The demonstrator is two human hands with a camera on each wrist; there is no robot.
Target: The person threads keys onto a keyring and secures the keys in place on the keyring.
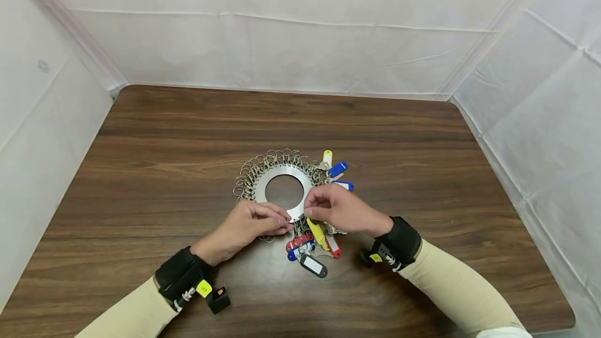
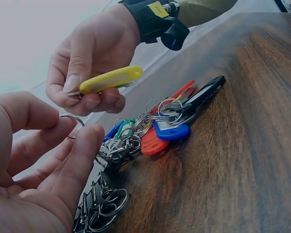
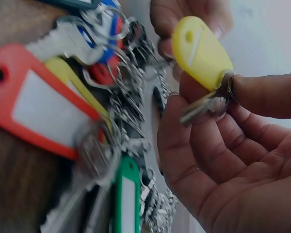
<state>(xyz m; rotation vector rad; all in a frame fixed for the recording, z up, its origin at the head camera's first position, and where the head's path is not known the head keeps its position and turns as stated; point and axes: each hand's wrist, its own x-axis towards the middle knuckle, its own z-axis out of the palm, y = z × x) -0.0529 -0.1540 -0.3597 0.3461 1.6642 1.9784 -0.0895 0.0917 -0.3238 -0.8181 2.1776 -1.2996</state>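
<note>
In the head view a flat silver ring plate (image 1: 260,188) lies on the table, with many small hooks and split rings around its edge. My left hand (image 1: 251,226) is at the plate's near edge and pinches a small metal split ring (image 2: 76,120) between thumb and fingers. Just right of it, my right hand (image 1: 343,207) pinches a ring with a yellow key tag (image 3: 203,56) and a key (image 3: 203,108). Below the hands hang a black tag (image 1: 313,266), a red tag (image 1: 333,246) and a blue tag (image 2: 172,132), bunched with keys.
Beyond my right hand lie another yellow tag (image 1: 327,157) and a blue tag (image 1: 338,169) at the plate's far right. A green tag (image 3: 128,199) shows in the right wrist view. White sheet walls (image 1: 291,51) bound the brown table (image 1: 164,134).
</note>
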